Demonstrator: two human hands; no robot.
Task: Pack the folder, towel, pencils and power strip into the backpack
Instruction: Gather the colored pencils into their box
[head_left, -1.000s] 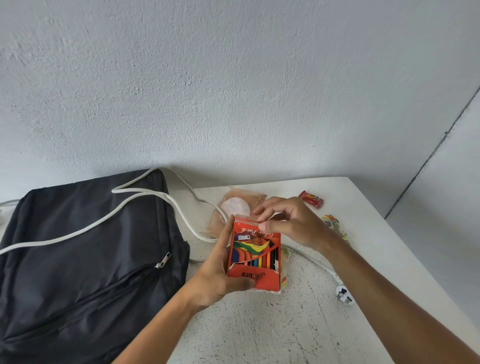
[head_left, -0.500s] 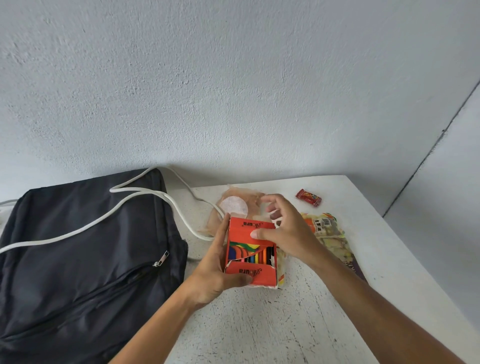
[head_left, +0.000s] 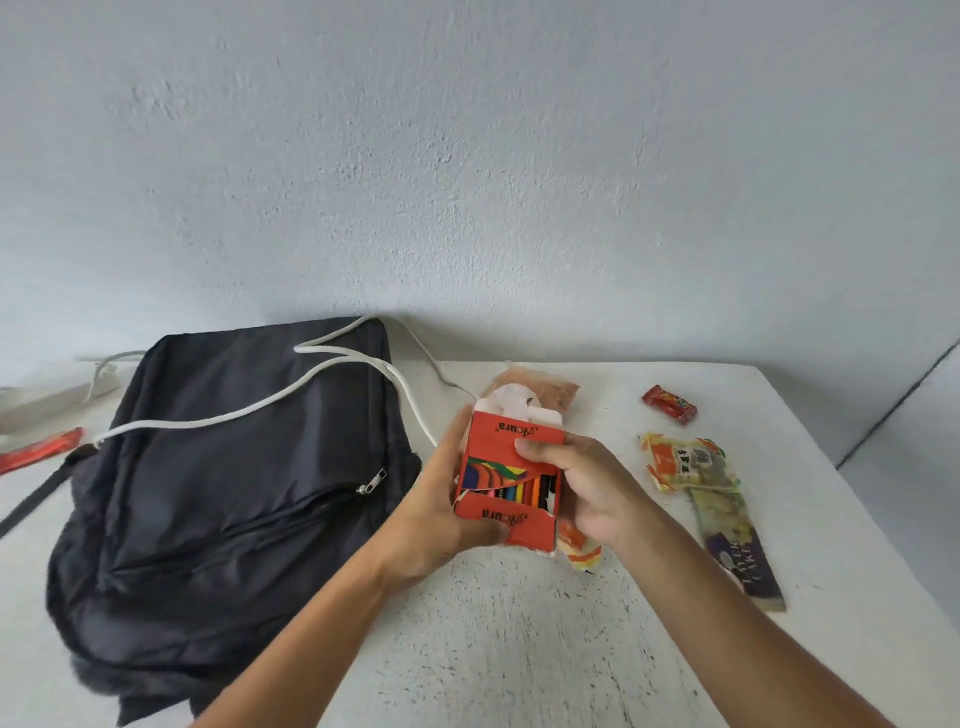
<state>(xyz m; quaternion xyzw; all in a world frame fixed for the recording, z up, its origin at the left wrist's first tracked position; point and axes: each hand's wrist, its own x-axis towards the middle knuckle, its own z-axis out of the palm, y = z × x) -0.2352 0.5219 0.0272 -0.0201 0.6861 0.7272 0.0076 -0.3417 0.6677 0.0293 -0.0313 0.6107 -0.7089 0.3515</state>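
Orange cardboard marks the coloured-pencil box (head_left: 506, 483), held upright just above the worktop (head_left: 519, 649) at centre. It is gripped by the left hand (head_left: 441, 514) along its left edge and bottom, while the right hand (head_left: 587, 488) is curled round its right side, thumb pressed on the front, probably to close the top flap before packing. The black backpack (head_left: 223, 493) lies at nine o'clock, zipped, a white cord (head_left: 249, 410) draped over it. The power strip is barely seen at the left edge; folder and towel cannot be made out.

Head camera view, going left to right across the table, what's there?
Red wrapper → backpack → left hand → pencil box → right hand → yellow snack packet.
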